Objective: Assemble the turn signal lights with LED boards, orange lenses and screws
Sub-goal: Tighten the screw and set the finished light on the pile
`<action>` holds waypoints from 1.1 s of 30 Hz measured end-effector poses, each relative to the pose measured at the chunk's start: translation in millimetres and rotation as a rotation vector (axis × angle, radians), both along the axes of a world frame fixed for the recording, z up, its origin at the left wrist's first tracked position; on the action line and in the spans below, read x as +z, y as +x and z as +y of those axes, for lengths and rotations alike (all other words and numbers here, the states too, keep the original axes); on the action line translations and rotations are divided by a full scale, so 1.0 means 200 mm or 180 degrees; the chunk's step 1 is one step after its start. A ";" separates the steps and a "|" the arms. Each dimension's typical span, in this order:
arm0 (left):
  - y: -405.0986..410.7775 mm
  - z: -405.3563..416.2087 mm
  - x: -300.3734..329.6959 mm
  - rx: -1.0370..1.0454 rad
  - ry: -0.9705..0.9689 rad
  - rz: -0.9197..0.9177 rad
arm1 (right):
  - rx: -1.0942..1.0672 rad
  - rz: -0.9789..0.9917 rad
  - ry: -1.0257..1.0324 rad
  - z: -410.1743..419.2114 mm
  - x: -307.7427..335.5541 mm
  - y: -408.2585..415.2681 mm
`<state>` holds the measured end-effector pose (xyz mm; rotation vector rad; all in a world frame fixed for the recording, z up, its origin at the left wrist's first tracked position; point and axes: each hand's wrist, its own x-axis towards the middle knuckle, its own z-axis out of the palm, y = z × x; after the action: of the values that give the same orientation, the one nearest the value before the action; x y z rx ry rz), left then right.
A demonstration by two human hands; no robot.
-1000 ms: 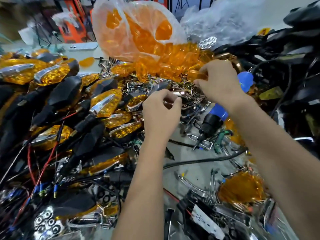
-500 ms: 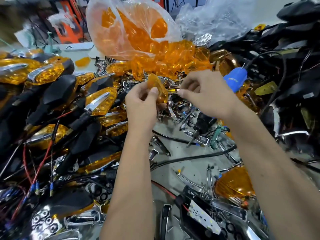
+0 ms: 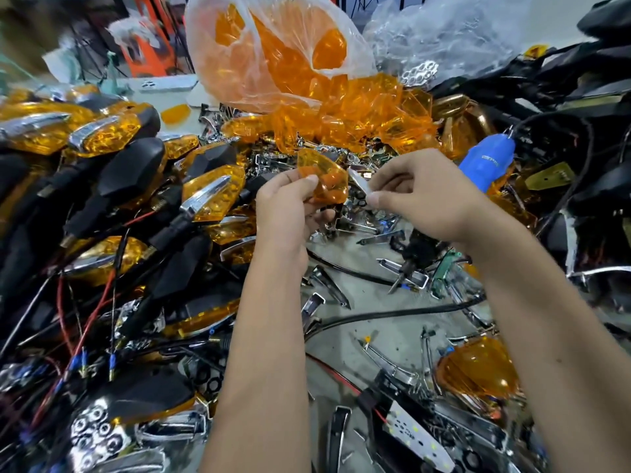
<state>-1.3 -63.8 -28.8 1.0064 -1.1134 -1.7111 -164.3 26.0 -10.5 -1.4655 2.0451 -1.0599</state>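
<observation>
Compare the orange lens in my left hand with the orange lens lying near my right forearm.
The held lens is pinched in the left hand, lifted above the clutter; the lower lens lies loose on the bench among chrome trims. The held one shows flat facets, the lower a rounder dome. Both are translucent orange.

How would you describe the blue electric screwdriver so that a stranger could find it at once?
Start from the big plastic bag of orange lenses at the top centre, then look down and to the right, just past the right hand. There the blue electric screwdriver lies slanted on the clutter. It is the only bright blue body among orange, chrome and black parts.
</observation>
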 end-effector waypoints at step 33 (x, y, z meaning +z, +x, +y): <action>-0.01 0.03 -0.03 0.0110 -0.1022 -0.0416 | -0.0139 -0.0004 -0.0582 -0.01 -0.02 0.15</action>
<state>-4.2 -58.3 -34.7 0.9361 -1.3949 -1.3979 -135.1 23.8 -13.8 -1.5120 2.0330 -1.2948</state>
